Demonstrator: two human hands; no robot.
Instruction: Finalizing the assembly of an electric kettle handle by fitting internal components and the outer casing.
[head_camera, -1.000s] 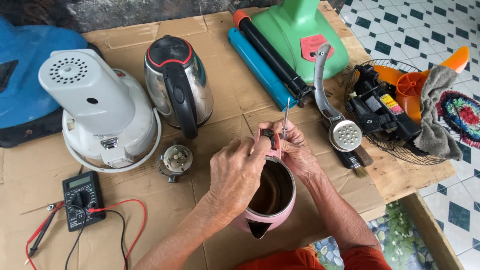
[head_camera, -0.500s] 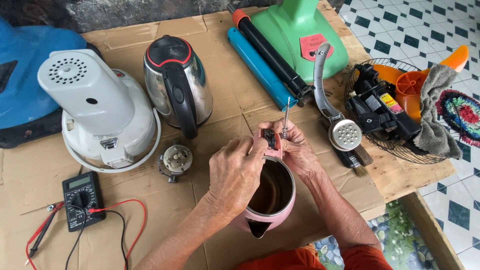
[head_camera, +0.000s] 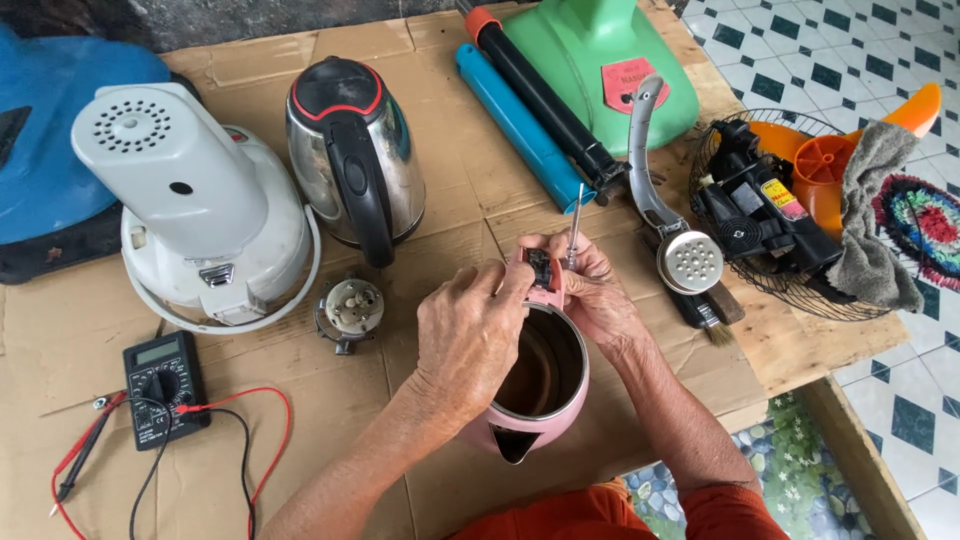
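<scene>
Holding unchanged — left hand (head_camera: 470, 330) grips pink kettle (head_camera: 545, 400) | right hand (head_camera: 600, 295) grips screwdriver (head_camera: 575, 225)

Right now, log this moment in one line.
left hand: steadying pink kettle | right hand: holding screwdriver upright at its top | multimeter: left

- The worktop (head_camera: 250, 480) is covered with flattened brown cardboard, creased and seamed where the sheets overlap.
- A wooden edge (head_camera: 860, 450) of the worktop shows at lower right, bare of cardboard.
- The floor (head_camera: 860, 50) is tiled white with dark teal diamonds (seen along the right side).
- A dark, rough wall (head_camera: 250, 20) runs along the top.
- Soft, even daylight; shadows are faint.
</scene>
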